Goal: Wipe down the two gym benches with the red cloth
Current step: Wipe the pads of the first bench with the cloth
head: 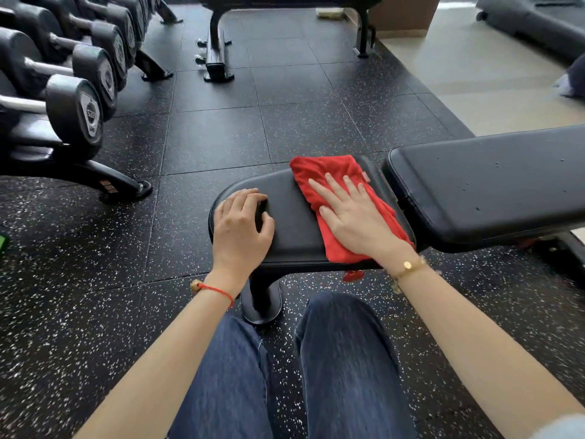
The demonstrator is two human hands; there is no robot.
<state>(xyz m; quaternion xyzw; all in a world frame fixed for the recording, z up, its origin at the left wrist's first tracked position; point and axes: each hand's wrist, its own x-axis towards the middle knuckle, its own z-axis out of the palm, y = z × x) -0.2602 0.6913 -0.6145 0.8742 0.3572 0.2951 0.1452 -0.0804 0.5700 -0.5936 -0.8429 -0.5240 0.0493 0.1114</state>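
The red cloth [340, 207] lay spread across the right part of the seat pad [291, 217] of the near gym bench, bunched at its far end and hanging a little over the pad's near edge. In the head view, we saw the right hand [356, 217] lying flat on the cloth, fingers straight and slightly apart, pressing it against the black upholstery. The left hand [242, 226] rested on the rounded left end of the same pad, its fingers bent and the tips pressing into the padding; it held nothing. A red string bracelet [218, 291] circled the left wrist, a gold one [408, 267] the right.

Just to the right of the seat, across a narrow gap, we saw the bench's longer back pad [487, 188], black and smooth, with a few small specks on its surface. The bench's black post [262, 296] met the floor between the pad and our knees, which were in dark blue jeans [348, 359].

The floor [215, 128] was black rubber tiling flecked with white, giving way to pale flooring at the far right. A rack of black dumbbells [76, 106] ran along the left. The second bench [285, 1] stood well apart at the top of the view, only its frame and legs clearly shown.
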